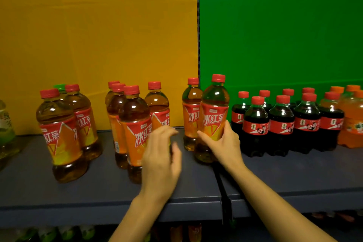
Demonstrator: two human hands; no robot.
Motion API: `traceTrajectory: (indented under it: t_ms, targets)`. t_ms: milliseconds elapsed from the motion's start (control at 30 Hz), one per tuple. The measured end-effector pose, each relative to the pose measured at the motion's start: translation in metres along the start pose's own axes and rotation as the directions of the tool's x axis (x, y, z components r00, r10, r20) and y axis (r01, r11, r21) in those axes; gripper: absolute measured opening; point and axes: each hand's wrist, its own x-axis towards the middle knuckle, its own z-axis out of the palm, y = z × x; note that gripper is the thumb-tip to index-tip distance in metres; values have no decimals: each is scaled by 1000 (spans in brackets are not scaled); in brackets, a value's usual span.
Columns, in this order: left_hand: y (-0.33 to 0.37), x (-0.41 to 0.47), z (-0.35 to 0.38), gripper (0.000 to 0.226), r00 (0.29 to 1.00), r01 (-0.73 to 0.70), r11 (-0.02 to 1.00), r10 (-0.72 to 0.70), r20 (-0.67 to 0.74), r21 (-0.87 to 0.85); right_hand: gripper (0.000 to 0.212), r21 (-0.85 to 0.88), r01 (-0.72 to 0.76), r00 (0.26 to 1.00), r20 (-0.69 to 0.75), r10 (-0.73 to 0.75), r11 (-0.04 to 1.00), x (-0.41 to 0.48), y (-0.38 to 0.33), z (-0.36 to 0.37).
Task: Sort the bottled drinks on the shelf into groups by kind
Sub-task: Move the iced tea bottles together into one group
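Observation:
Several iced-tea bottles with red caps and orange-red labels stand on the grey shelf (pixel 98 186). My right hand (pixel 222 143) grips one iced-tea bottle (pixel 214 108) near the seam between the shelf sections, upright, beside another tea bottle (pixel 191 108). My left hand (pixel 161 155) hovers with loosely curled fingers in front of a tea bottle (pixel 158 108) and next to the front tea bottle (pixel 133 124), holding nothing. Small cola bottles (pixel 280 122) with red caps stand in rows to the right.
Orange soda bottles (pixel 351 116) stand at the far right. A green-capped bottle (pixel 60 88) hides behind the left tea bottles, and a green-tea bottle (pixel 5 124) shows at the left edge. Yellow and green back panels rise behind. More bottles sit on the shelf below.

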Motion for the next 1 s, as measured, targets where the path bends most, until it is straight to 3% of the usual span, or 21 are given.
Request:
traceTrajectory:
  t_ms: [100, 200, 300, 367, 467, 733, 1000]
  targets:
    - [8, 9, 33, 44, 951, 209, 977, -192, 244, -46, 50, 13, -13, 998, -65, 13, 1000, 13, 1, -6]
    - [-3, 22, 68, 75, 832, 438, 898, -419, 364, 32, 57, 2, -36, 997, -70, 36, 999, 23, 9, -10]
    - [-18, 32, 89, 97, 713, 578, 816, -506, 485, 1, 59, -16, -74, 995, -68, 73, 997, 25, 17, -8]
    - [-24, 32, 96, 96, 661, 649, 759, -527, 534, -53, 56, -33, -88, 994, -62, 86, 996, 27, 21, -6]
    - [-32, 26, 101, 85, 664, 668, 742, -562, 493, -54, 57, -42, -86, 996, -38, 84, 995, 31, 23, -4]
    - [-34, 26, 100, 80, 677, 667, 732, -674, 295, 143, 67, -38, -90, 995, 31, 92, 995, 49, 20, 12]
    - [-42, 29, 99, 81, 677, 675, 722, -689, 259, 154, 65, 47, -46, 991, 128, 40, 998, 61, 16, 41]
